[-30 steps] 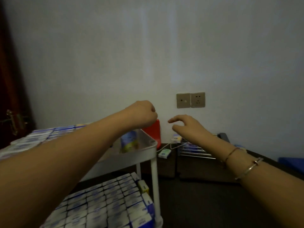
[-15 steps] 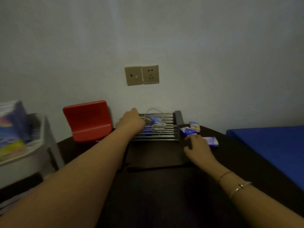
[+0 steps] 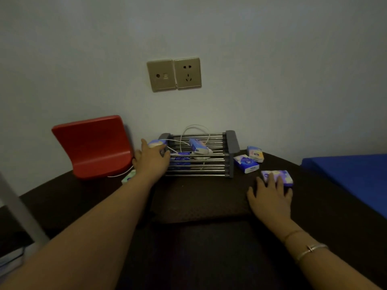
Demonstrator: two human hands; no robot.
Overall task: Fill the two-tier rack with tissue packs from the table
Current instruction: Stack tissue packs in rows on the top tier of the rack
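Left hand (image 3: 152, 159) seems to grip a tissue pack (image 3: 156, 143) at the rack (image 3: 200, 156); right hand (image 3: 270, 197) rests flat, fingers on another pack (image 3: 282, 176).

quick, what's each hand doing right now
Left hand: grips a pack at the rack.
Right hand: open, fingers resting on a table pack.

Left arm stretched far forward, bare forearm running up from the lower left; left hand (image 3: 154, 159) back-up, fingers curled over at the far end, thumb out to the side. Right arm reaches in from the lower right, two thin bracelets at the wrist. Right hand (image 3: 270, 197) palm-down, fingers straight and slightly spread, tips pressing forward.
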